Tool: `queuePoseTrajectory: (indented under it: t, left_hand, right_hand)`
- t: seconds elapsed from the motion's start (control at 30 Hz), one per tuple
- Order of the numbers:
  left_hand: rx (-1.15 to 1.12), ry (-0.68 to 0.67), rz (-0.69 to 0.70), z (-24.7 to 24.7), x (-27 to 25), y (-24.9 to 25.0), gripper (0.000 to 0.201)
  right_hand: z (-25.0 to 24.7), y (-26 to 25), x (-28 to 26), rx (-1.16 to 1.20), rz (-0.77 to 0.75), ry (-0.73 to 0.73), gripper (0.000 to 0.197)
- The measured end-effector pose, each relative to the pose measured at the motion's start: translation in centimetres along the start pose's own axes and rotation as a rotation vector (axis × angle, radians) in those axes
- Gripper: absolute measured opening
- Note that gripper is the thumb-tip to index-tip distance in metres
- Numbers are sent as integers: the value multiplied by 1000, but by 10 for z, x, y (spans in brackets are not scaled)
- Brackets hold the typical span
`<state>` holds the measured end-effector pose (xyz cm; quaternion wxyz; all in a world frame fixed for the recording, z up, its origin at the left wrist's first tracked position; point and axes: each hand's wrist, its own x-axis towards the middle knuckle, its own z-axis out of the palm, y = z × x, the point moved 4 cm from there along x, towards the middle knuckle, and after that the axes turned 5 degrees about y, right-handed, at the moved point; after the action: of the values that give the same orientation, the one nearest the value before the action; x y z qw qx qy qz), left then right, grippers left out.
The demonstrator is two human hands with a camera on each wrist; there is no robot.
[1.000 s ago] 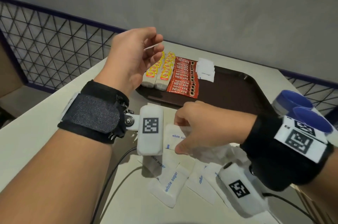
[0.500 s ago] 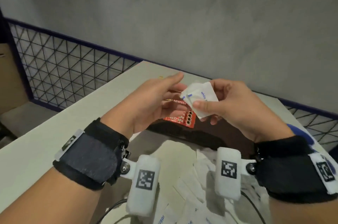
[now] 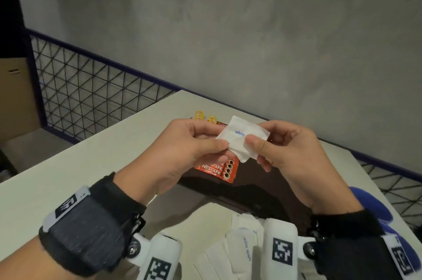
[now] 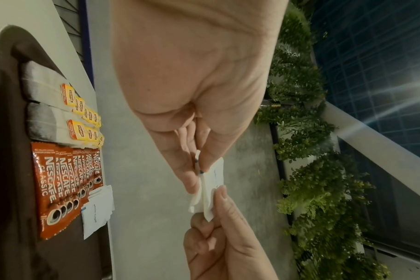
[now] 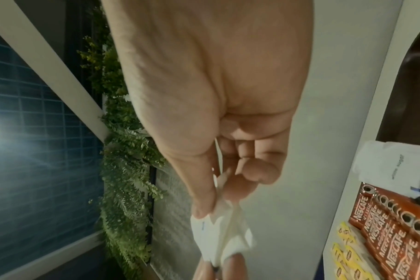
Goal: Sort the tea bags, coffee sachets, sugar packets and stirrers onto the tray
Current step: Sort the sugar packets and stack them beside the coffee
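Both hands hold white sugar packets (image 3: 242, 138) up above the dark brown tray (image 3: 262, 186). My left hand (image 3: 219, 146) pinches their left edge and my right hand (image 3: 253, 145) pinches the right side between thumb and fingers. In the left wrist view the packets (image 4: 210, 187) show as at least two thin sachets edge-on; the right wrist view has them (image 5: 224, 238) crumpled below the thumb. On the tray lie yellow-tagged tea bags (image 4: 58, 111), red Nescafe coffee sachets (image 4: 65, 181) and a small stack of sugar packets (image 4: 97, 208). No stirrers are visible.
More loose sugar packets (image 3: 242, 243) lie on the pale table (image 3: 68, 179) near me, partly behind the wrist cameras. A blue-capped object (image 3: 374, 206) stands at the right. A wire mesh rail (image 3: 96, 94) and a grey wall border the table.
My right hand lifted sugar packets from the table pile up over the tray. My left hand came in and now pinches their other edge. The view tilted upward.
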<state>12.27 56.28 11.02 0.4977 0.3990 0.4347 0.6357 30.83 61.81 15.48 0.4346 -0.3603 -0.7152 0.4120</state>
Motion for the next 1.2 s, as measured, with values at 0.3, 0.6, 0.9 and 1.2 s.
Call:
queuePoseTrajectory:
  t: [0.3, 0.6, 0.9, 1.2]
  left_hand:
    - [-171, 9, -44, 4, -2, -4, 14]
    - [-117, -26, -36, 5, 0, -7, 27]
    - [-214, 19, -50, 2, -1, -4, 35]
    - [-192, 21, -49, 2, -2, -2, 33]
  right_hand:
    - [9, 9, 2, 1, 76, -16, 16]
    - [14, 7, 1, 111, 40, 14, 17]
    - [14, 11, 2, 300, 117, -82, 30]
    - [13, 15, 3, 325, 132, -57, 31]
